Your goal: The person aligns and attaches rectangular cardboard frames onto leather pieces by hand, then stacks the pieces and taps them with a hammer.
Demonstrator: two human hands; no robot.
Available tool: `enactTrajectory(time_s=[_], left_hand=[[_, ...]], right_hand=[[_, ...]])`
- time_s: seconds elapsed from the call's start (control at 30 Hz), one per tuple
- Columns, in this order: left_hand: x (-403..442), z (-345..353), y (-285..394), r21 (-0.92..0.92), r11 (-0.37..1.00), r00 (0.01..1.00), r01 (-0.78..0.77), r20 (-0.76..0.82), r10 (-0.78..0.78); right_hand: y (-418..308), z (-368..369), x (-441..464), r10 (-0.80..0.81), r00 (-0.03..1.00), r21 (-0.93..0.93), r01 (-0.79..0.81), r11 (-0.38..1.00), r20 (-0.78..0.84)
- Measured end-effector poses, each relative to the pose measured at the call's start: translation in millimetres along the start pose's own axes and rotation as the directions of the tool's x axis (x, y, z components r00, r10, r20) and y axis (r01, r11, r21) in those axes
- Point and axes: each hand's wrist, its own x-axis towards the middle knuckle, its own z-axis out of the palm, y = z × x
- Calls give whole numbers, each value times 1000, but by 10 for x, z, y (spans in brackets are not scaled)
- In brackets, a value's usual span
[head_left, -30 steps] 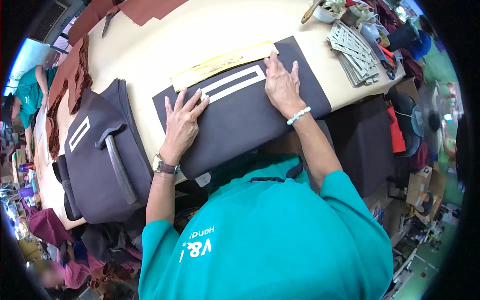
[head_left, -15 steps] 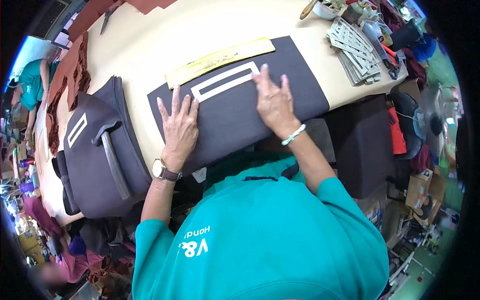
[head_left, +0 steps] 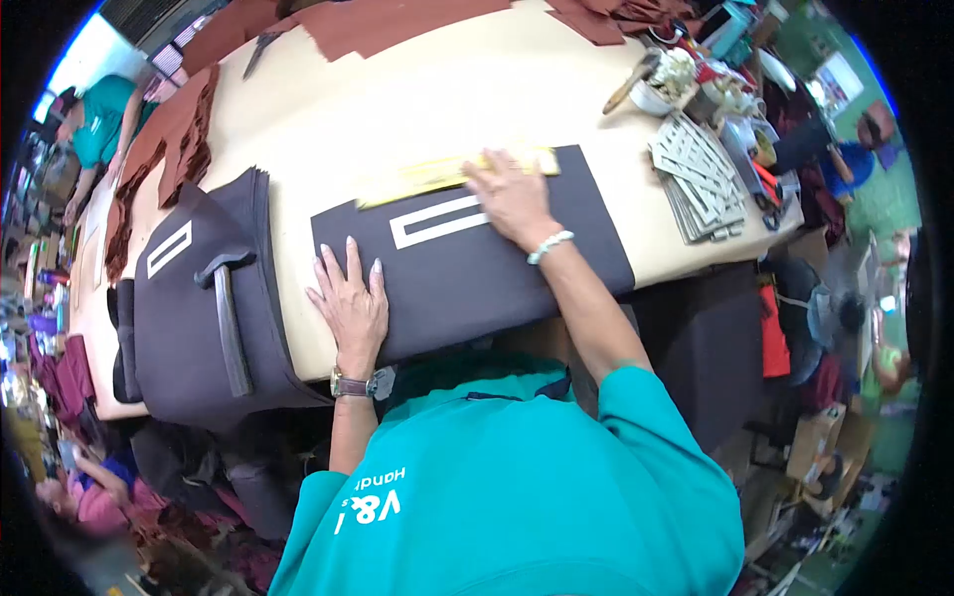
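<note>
A dark fabric-like panel (head_left: 452, 278) lies at the table's front edge, carrying a thin white rectangular frame (head_left: 402, 234). Along the panel's far edge lies a flat yellow strip (head_left: 412, 182). My left hand (head_left: 353, 310) rests flat on the panel's left side, fingers spread. My right hand (head_left: 512, 199) reaches over the right end of the white frame and hides it; its fingertips touch the yellow strip, fingers extended. To the left, a hammer (head_left: 227, 318) lies on a stack of dark sheets (head_left: 179, 343) beside another white frame (head_left: 170, 248).
White slotted templates (head_left: 696, 174) are piled at the right, near a brush (head_left: 631, 84) and a white bowl (head_left: 651, 97). Red-brown pieces (head_left: 189, 139) lie at the table's left and far edges. Scissors (head_left: 260, 52) lie beyond. Another person (head_left: 104, 124) works at far left.
My right hand has moved from the white frame's right end onto the yellow strip. My left hand stays flat on the panel's left side. The camera view has shifted.
</note>
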Motion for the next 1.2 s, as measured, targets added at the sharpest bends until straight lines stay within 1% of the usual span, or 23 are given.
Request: enactTrajectory(time_s=[0.03,0.07,0.13,0.17,0.23,0.33,0.4,0.47,0.53,0.6,0.67,0.73,0.83,0.87,0.9,0.93,0.97,1.0,1.03,1.07,1.1,1.13,1.2], left_hand=[[-14,3,-18,-37,999,1000,6,-4,-6],[-28,4,-19,-27,999,999,30,-11,-30],[-21,-8,10,-8,998,997,68,-29,-69],[-18,-13,25,-26,997,995,73,-60,-75],[-42,-3,16,4,997,996,74,-52,-74],[-19,-34,44,-8,1000,999,30,-28,-30],[-23,-27,34,-84,996,999,-29,-43,26],[-51,19,27,-197,975,990,-99,-114,77],[-113,-124,54,-587,801,992,-115,-104,66],[-190,-424,90,-666,721,966,-192,-259,17],[-302,-908,-18,-751,647,953,-130,-275,-127],[-419,-1430,-305,-812,579,909,-67,-289,-300],[-540,-2136,-927,-585,810,723,-35,-575,-384],[-520,-2382,-1102,-432,902,671,28,-660,-337],[-477,-2601,-1314,-288,953,656,93,-702,-276],[-389,-2755,-1564,-186,980,636,66,-749,-185],[-301,-2872,-1833,-131,987,648,90,-745,-158],[-175,-2952,-2152,-90,995,681,47,-726,-98],[-29,-2994,-2494,55,996,714,74,-700,-15],[110,-2963,-2695,-43,989,736,143,-664,-135],[269,-2877,-3055,170,981,734,98,-678,44],[378,-2795,-3135,1,994,762,105,-643,-80],[570,-2501,-3616,47,991,795,122,-603,-70]], right_hand=[[148,-38,-28,107,994,40,-107,993,17],[300,-142,-61,178,984,-74,-177,981,10],[675,-304,-119,369,926,-150,-377,914,-83],[796,-379,-138,488,863,-182,-505,844,-130],[1132,-307,-262,465,851,-292,-522,802,-244],[954,-428,-605,369,831,-296,-508,809,-416],[596,-544,-866,505,836,-216,-545,810,-216],[548,-434,-1012,408,864,-37,-437,899,-295],[495,-511,-990,434,883,237,-389,890,-178],[409,-716,-864,517,856,668,-392,632,13],[255,-857,-672,425,905,943,-141,302,-1],[-62,-1047,-381,290,950,957,28,289,-115],[-835,-1284,60,126,978,986,164,36,-167],[-1032,-1292,181,64,982,983,182,-35,-180],[-1234,-1315,293,-14,974,973,225,58,-224],[-1438,-1330,395,-92,960,950,274,150,-263],[-1676,-1315,483,-107,961,949,270,164,-255],[-1909,-1278,567,-118,962,947,265,180,-247],[-2107,-1164,671,-133,940,918,337,208,-315],[-2287,-1003,759,-150,913,883,406,237,-379],[-2452,-869,818,-160,911,880,410,239,-381],[-2592,-731,865,-170,908,877,414,242,-382],[-2762,-425,908,-222,923,878,371,303,-314]])
